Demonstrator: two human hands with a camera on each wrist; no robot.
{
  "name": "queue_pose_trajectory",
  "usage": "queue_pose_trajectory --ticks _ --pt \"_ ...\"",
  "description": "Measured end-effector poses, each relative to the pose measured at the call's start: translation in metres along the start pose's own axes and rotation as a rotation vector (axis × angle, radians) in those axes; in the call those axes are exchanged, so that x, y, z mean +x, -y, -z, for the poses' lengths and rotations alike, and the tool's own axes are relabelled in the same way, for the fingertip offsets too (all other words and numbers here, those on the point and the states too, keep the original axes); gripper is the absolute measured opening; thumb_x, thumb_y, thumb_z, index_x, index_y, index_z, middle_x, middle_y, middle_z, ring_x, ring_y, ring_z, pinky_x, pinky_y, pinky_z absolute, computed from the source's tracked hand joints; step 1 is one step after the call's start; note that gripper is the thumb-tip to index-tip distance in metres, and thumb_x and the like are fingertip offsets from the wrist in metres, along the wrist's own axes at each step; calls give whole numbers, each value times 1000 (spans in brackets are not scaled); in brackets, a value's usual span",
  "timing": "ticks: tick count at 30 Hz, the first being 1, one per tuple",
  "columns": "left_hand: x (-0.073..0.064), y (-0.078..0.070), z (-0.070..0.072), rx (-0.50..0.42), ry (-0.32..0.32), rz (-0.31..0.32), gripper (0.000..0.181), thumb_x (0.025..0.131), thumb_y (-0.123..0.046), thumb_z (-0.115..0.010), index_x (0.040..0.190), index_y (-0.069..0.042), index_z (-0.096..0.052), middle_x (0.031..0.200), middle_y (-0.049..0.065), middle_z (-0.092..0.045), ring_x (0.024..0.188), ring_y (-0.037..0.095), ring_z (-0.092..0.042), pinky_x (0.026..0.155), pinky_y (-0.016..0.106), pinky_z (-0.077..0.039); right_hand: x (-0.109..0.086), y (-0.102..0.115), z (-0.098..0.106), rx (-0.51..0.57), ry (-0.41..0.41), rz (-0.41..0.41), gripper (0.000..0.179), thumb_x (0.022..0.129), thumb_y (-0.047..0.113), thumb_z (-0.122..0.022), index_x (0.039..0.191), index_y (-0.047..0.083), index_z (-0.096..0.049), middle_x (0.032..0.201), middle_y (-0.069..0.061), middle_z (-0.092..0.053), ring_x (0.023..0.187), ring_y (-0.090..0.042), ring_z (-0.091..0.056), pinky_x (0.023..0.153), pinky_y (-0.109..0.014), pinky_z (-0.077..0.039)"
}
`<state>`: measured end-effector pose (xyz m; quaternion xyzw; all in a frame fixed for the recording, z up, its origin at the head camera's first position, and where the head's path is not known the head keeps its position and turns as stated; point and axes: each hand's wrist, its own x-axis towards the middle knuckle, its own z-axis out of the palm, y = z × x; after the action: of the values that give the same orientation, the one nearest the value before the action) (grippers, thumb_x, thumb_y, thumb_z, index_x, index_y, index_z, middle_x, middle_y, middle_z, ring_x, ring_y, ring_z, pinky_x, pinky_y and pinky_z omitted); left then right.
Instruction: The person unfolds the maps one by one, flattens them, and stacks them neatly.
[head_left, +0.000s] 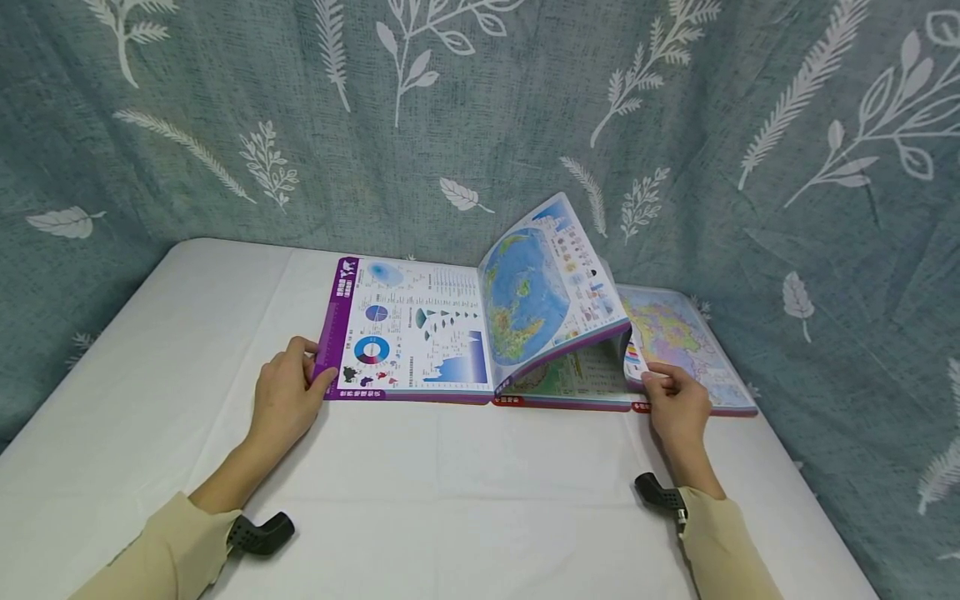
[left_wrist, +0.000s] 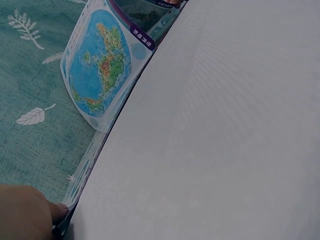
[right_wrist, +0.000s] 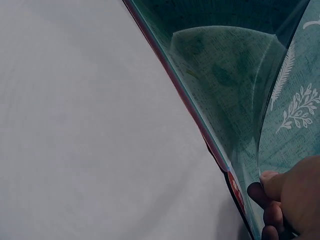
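A folding world map (head_left: pixel 408 329) with a purple border lies partly spread on the table. Its left panel is flat, showing charts and diagrams. My left hand (head_left: pixel 288 392) grips that panel's left edge, thumb at the front corner. The middle panel (head_left: pixel 528 292), printed with a blue globe, rises at a slant from the fold. My right hand (head_left: pixel 681 408) pinches the front corner of a further folded panel (head_left: pixel 634 358), the thumb on its edge in the right wrist view. Underneath, to the right, a second map (head_left: pixel 671 325) with coloured regions and red labels lies flat, partly covered.
A white-covered table (head_left: pixel 442 500) runs beneath the maps and both forearms. Behind it hangs a green-blue curtain (head_left: pixel 420 167) with white leaf prints, close to the maps' back edge. Black wrist devices (head_left: pixel 262 533) sit at both sleeves.
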<state>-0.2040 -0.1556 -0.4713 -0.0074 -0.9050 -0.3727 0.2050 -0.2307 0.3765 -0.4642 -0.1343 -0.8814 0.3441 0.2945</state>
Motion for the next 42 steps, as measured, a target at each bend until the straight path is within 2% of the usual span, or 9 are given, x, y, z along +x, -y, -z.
queue_pose_trajectory --ticks 19,27,34,38,42 --pt "1 -1 3 2 6 -2 36 95 -10 -76 122 6 -59 77 12 -58 73 26 -49 68 37 -35 9 -11 15 -34 -3 -55 20 97 13 -75 115 5 -80 88 -17 -74 64 9 -48 66 -16 -37" --pt "0 -2 1 4 12 2 37 95 -10 -77 123 7 -59 77 12 -58 73 26 -50 67 37 -36 13 -20 26 -52 -28 -86 20 97 14 -75 114 5 -80 82 -11 -72 65 7 -47 68 -21 -36" --pt "0 -1 0 -5 18 2 35 95 -10 -77 122 6 -60 77 11 -58 72 26 -49 68 37 -35 15 -29 32 -51 -20 -103 23 98 18 -75 115 4 -79 73 6 -67 65 9 -47 68 -20 -36" --pt "1 -1 0 0 17 5 36 95 -10 -77 123 6 -60 77 11 -58 72 26 -49 67 37 -36 17 -31 35 -59 -37 -101 23 98 18 -75 115 4 -79 74 7 -68 64 11 -46 72 -23 -35" --pt "1 -1 1 1 14 6 37 95 -9 -77 123 6 -60 77 12 -58 73 26 -50 67 37 -36 19 -37 39 -84 -45 -152 24 100 22 -72 117 6 -79 74 10 -66 66 9 -47 74 -25 -35"
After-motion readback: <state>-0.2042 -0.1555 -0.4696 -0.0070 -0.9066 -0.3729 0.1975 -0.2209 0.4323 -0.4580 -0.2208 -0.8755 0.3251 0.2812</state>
